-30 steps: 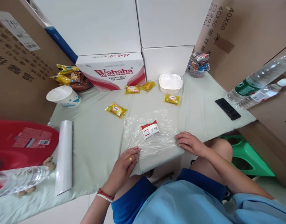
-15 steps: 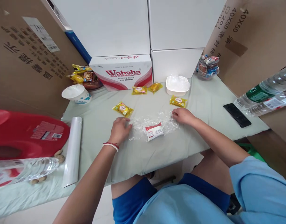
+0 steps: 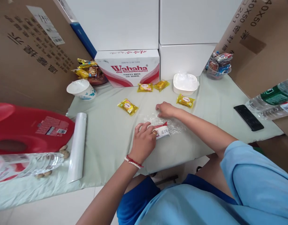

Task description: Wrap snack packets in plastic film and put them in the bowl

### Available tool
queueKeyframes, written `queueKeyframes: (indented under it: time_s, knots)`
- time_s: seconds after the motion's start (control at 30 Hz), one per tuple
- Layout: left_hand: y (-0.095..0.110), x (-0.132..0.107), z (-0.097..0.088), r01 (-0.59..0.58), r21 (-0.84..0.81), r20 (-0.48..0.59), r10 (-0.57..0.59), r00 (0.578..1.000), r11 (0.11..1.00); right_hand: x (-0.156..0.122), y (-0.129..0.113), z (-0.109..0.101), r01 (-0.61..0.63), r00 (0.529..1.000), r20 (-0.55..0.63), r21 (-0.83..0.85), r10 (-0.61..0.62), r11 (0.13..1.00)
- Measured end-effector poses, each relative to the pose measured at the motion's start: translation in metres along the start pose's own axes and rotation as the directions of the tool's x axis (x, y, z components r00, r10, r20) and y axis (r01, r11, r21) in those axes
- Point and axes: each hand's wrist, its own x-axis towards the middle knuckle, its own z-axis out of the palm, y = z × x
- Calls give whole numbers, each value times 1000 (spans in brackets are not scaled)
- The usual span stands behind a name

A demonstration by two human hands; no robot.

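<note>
Head view: the packet [image 3: 162, 131] lies on the clear film [image 3: 177, 126] near the middle of the cloth [image 3: 106, 134], its left end hidden by the left hand [image 3: 145, 140]. That hand is palm down with bent, slightly spread fingers; whether it grips the packet or only covers it, I cannot tell. The right hand [image 3: 167, 110] is at the film's far side with its fingers curled in; whether film is pinched between them does not show.

The step in hand looks like bringing the film round the packet. To do it well, I would steady the packet lightly with the left hand, since it looks soft and could slide, and lift the far edge with the right by a small, flat pinch. Film this thin likely bunches and clings, so draw it taut and smooth creases outward. Keep the right wrist clear of the yellow pack [image 3: 185, 101] to its right
</note>
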Motion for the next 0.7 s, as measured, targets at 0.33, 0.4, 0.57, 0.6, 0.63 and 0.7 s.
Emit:
queueKeyframes:
  time_s: [0.33, 0.4, 0.57, 0.6, 0.63, 0.7]
  knots:
    - [-24, -22, 25, 209, 1, 20, -209, 978, 978, -74, -17, -5, 400, 889, -231, -29, -395, 916]
    - [-26, -25, 30, 250, -66, -7, -251, 968, 966, -95, -22, 11, 488, 842, -192, -126, -504, 864]
    - [-43, -36, 44, 417, -461, -214, -554, 805, 784, -122, -23, 54, 576, 795, -86, -205, -600, 792]
    - [-47, -37, 45, 460, -549, -230, -655, 720, 698, -123, -22, 59, 571, 796, -96, -208, -597, 794]
    - [-51, -36, 44, 498, -617, -221, -742, 633, 609, -124, -22, 62, 565, 797, -106, -213, -594, 797]
    - [-55, -30, 41, 557, -665, -167, -826, 538, 498, -124, -22, 64, 568, 791, -119, -223, -600, 792]
